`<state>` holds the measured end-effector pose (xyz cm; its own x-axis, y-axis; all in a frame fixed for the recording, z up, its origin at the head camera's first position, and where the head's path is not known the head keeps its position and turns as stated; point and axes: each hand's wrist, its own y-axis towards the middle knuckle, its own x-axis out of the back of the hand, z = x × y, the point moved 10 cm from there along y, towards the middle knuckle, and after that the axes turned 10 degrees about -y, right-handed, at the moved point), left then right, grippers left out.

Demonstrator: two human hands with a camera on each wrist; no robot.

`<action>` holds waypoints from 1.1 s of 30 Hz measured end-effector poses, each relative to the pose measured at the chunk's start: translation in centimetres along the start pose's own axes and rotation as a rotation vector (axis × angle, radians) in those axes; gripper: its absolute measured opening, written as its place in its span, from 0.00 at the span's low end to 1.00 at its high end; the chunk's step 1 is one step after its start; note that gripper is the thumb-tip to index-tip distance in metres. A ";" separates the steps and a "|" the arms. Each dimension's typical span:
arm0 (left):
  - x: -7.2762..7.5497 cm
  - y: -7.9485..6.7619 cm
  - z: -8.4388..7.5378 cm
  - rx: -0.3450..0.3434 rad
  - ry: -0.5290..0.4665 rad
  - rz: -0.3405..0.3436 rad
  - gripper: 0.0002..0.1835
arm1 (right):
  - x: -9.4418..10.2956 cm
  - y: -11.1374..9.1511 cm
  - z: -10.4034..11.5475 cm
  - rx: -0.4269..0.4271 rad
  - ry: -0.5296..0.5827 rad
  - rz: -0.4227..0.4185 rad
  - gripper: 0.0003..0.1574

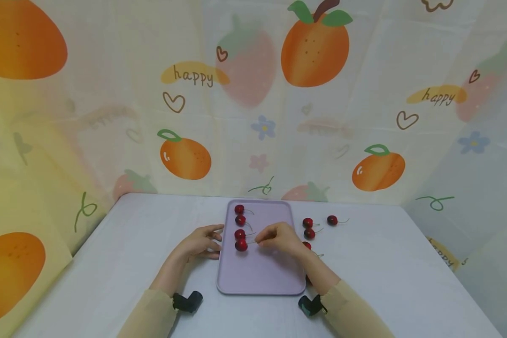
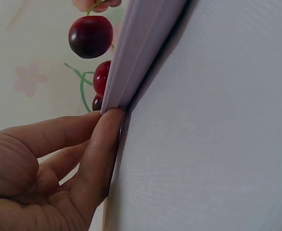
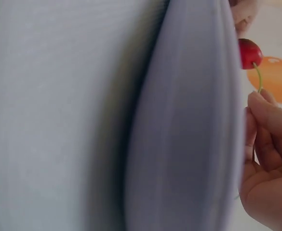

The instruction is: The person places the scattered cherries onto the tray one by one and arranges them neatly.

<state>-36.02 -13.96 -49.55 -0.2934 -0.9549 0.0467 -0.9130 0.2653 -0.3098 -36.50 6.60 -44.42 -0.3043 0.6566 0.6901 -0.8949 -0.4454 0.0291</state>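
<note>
My right hand (image 1: 279, 238) is over the lilac tray (image 1: 262, 281). Its thumb and forefinger pinch the thin green stem of a dark red cherry (image 1: 241, 245), whose stem also shows between those fingertips in the right wrist view. Just beyond this cherry lies another cherry (image 1: 239, 234), then two more cherries (image 1: 240, 220) farther up, all in a column along the tray's left side. My left hand (image 1: 200, 241) is at the tray's left edge, fingers extended and fingertips touching the rim (image 2: 126, 53). Part of the tray is hidden beneath the right hand.
Right of the tray, several loose cherries (image 1: 309, 233) lie on the white tabletop (image 1: 376, 263), some partly covered by my right forearm. One cherry (image 1: 332, 220) sits a bit apart. A fruit-print cloth (image 1: 262, 155) hangs behind the table.
</note>
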 end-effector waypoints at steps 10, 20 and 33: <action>0.0 0.0 0.1 0.012 0.005 -0.005 0.41 | -1.1 0.2 -0.5 -0.018 -0.008 0.028 0.07; 0.1 0.2 0.1 0.012 0.005 -0.013 0.41 | -1.3 0.3 -1.0 -0.049 -0.015 0.027 0.07; 0.0 0.1 0.1 0.012 -0.001 -0.014 0.41 | -1.5 0.2 -1.8 -0.091 -0.026 0.041 0.07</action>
<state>-36.11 -13.95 -49.63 -0.2801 -0.9586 0.0503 -0.9137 0.2502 -0.3202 -36.84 6.59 -46.71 -0.3335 0.6222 0.7083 -0.9082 -0.4137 -0.0642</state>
